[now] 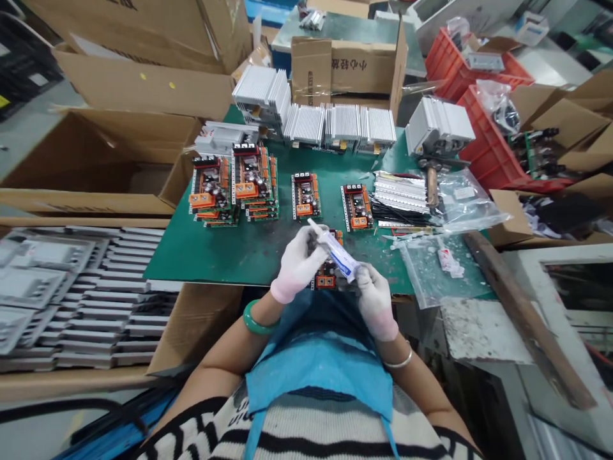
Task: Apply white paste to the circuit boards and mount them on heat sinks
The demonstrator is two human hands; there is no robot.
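Both my hands wear white gloves and meet at the near edge of the green mat (230,255). My right hand (376,300) is closed round the lower end of a white and blue tube (338,251), whose nozzle points up and to the left. My left hand (299,262) is curled beside the tube's upper part and against a circuit board (327,276) with orange parts that sits under both hands. Which hand bears the board I cannot tell.
Stacks of circuit boards (234,185) stand at the mat's left, single boards (357,206) in the middle, and white finned heat sinks (342,124) along the back. Clear plastic bags (431,265) lie to the right. Cardboard boxes, red crates (483,147) and grey trays (71,294) surround the table.
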